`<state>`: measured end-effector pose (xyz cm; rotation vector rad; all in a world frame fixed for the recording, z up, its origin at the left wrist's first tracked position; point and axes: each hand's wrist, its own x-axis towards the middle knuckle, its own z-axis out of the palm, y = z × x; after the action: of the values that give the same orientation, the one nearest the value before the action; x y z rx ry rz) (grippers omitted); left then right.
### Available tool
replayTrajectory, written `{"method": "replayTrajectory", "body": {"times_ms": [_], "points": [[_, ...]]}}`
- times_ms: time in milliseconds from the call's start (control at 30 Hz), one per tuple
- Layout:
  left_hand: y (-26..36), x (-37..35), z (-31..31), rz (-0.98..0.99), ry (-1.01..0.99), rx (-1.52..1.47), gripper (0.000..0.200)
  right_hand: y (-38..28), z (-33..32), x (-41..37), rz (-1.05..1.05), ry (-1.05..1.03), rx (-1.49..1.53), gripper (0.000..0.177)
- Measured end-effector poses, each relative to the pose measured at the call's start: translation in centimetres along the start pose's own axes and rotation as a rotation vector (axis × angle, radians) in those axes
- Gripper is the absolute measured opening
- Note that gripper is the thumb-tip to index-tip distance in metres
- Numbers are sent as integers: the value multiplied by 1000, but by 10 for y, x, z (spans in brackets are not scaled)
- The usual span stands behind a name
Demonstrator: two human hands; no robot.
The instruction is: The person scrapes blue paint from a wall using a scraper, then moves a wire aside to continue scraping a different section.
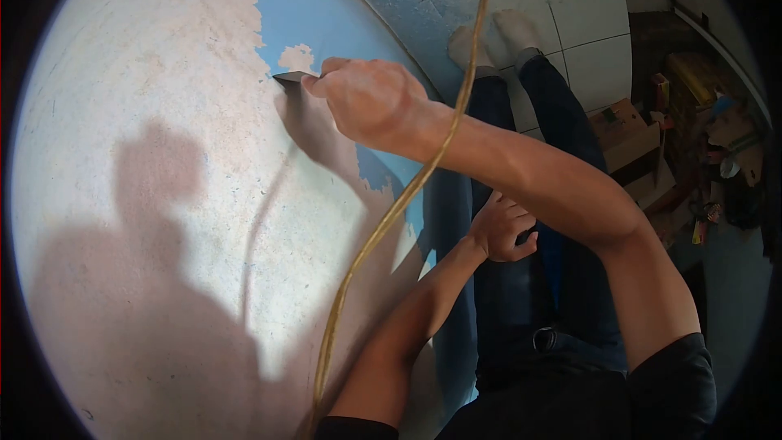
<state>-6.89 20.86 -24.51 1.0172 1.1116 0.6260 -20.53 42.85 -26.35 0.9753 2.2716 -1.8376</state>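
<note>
Cord [391, 220], yellowish and thin, hangs closest to the viewer and runs from the bottom edge up past the scraper [292, 78] on its right. Below and right of the scraper, the person's left hand [501, 228] sits in front of dark trousers [521, 310], its grip half curled; whether it holds anything cannot be told. The right arm crosses above it, and the right hand [366, 102] has its grip wrapped tight around the scraper's handle, just right of the blade. The scraper's dark metal blade is pressed against a wall [122, 73], with its edge at the border between bare and painted surface. Left of and below the scraper the wall is bare, pale plaster carrying the person's shadow. Above and right of it, blue paint [314, 8] remains. Farther off, right of the scraper, two socked feet [489, 37] stand on a white tiled floor [595, 57]. Beyond them, cardboard boxes [627, 134] sit among clutter.
</note>
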Motion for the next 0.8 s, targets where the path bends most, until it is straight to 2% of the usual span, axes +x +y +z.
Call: {"method": "replayTrajectory", "body": {"times_ms": [67,167,267,367,400,467,500,567,600,700,800], "points": [[-1,0,-5,11,-27,-12,36,-6,1,-4,-1,30,2,34],[2,-5,2,-95,16,-108,37,-30,-10,-15,30,17,52,32],[1,-3,-5,-78,-60,-36,38,0,17,22,61,109,-30,33],[-7,-8,3,-60,-55,38,37,-6,-1,22,40,-12,30,29],[-5,-7,1,-91,-75,-24,37,-14,-7,11,31,-45,43,29],[3,-2,-6,-150,-116,-151,37,-19,2,-7,21,43,68,28],[3,-1,-6,-103,-77,-97,37,-20,5,-10,11,91,80,27],[2,-2,-6,-19,-7,12,37,-10,7,8,81,32,47,27],[1,-4,-5,-36,-35,23,38,-4,6,19,119,4,31,26],[-4,-3,-5,-53,-72,34,39,-2,1,13,50,0,63,26],[5,-3,-7,-56,-29,-7,39,-10,2,-2,47,8,56,26]]}}
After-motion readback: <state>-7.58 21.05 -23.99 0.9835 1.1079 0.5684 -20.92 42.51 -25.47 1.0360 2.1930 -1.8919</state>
